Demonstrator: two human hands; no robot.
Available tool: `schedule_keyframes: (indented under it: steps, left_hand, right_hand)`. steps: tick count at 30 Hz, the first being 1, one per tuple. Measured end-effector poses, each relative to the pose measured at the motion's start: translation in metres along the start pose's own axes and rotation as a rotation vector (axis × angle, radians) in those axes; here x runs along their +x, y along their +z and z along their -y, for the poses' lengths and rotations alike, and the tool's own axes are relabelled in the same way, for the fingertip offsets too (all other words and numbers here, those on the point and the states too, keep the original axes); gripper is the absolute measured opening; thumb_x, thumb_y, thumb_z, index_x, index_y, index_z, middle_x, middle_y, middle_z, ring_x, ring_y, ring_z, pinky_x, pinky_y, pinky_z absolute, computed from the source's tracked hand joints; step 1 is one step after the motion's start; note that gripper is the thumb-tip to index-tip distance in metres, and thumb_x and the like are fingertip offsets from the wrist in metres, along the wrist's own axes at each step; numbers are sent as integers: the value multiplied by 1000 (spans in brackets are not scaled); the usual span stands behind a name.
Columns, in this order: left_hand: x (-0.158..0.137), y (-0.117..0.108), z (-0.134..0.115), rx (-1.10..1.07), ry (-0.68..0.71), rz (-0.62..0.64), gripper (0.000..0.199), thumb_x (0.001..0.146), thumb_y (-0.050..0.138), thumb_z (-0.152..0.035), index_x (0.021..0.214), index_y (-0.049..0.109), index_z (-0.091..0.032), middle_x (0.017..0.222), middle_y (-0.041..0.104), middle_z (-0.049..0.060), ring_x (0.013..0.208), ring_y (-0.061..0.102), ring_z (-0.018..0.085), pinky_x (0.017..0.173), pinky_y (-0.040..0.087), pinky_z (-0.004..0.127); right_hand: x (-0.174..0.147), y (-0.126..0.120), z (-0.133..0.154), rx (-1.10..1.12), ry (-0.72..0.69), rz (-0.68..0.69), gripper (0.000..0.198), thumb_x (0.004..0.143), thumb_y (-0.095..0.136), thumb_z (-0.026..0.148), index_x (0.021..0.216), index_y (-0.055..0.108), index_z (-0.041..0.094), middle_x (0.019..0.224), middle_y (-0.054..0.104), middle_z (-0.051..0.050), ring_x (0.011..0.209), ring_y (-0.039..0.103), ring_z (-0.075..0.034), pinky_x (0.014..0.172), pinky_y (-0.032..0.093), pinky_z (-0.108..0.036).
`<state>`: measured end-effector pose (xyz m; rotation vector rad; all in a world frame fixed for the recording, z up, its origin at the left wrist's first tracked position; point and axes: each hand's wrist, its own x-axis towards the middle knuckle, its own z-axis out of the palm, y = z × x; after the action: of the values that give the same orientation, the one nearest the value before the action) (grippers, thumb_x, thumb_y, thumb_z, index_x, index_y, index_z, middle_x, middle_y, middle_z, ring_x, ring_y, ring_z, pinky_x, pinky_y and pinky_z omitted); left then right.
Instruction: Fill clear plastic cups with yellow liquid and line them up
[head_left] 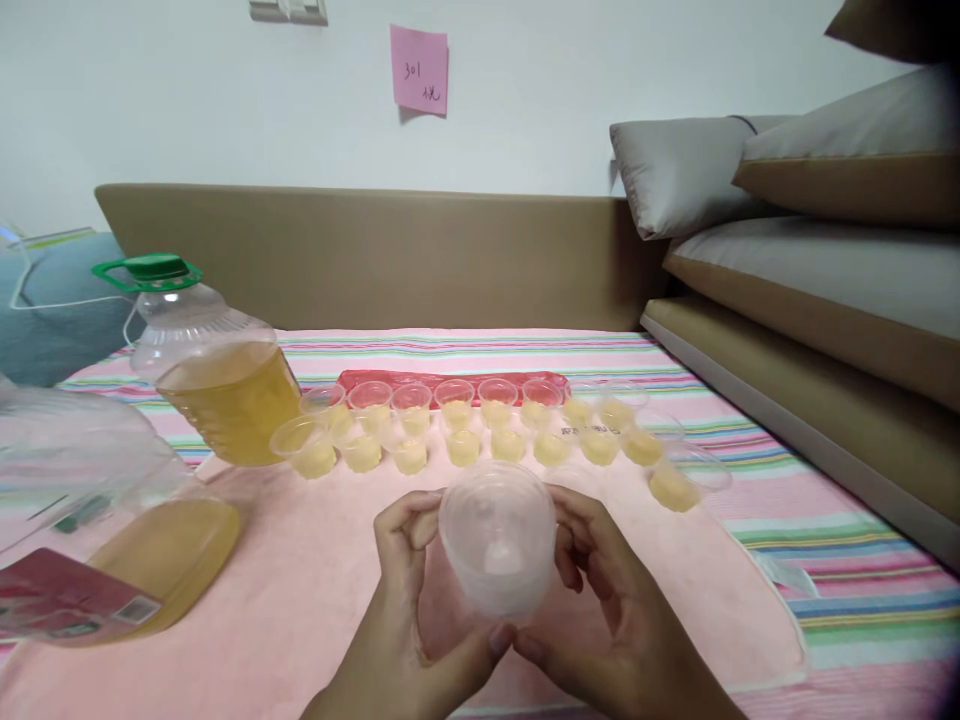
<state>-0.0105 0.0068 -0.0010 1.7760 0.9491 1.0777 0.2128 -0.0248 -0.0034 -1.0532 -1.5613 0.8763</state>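
My left hand (401,610) and right hand (622,600) curl in a loose ring about a nested stack of cups (497,545), smooth, cloudy plastic with round, layered rims; fingers press its sides and my thumbs meet at its near edge. I have it above the soft, fuzzy pink cloth (300,570), its rims facing up. Beyond it, small clear cups (464,448) of yellow liquid line up left to right, in front of a glossy, crinkled red packet (397,377). Far left stands a ribbed, transparent jug (225,390) with a green cap; near left, a second bottle (176,545), labelled red.
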Motion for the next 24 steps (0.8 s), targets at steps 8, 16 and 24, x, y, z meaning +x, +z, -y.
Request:
schedule_keyframes:
  steps: [8,16,24]
  left_hand:
    - [4,-5,-5,109,68,4,78,89,78,-51,144,23,-45,144,46,8,140,56,37,113,51,68]
    - [3,-17,1,6,72,47,89,83,73,-77,149,23,-45,153,39,9,151,40,42,121,38,69]
    - [8,-15,10,-137,66,22,62,99,49,-77,146,25,-45,150,48,6,150,37,34,125,22,62]
  right_hand:
    - [1,1,-3,112,-3,6,80,91,90,35,154,42,38,129,58,-4,94,55,-22,87,47,-35]
    - [2,7,-2,195,39,30,78,91,85,48,152,40,32,128,58,-9,101,58,-27,94,51,-43]
    - [6,-13,30,275,32,-74,94,87,84,83,156,42,36,146,54,-13,130,58,-39,100,60,-49]
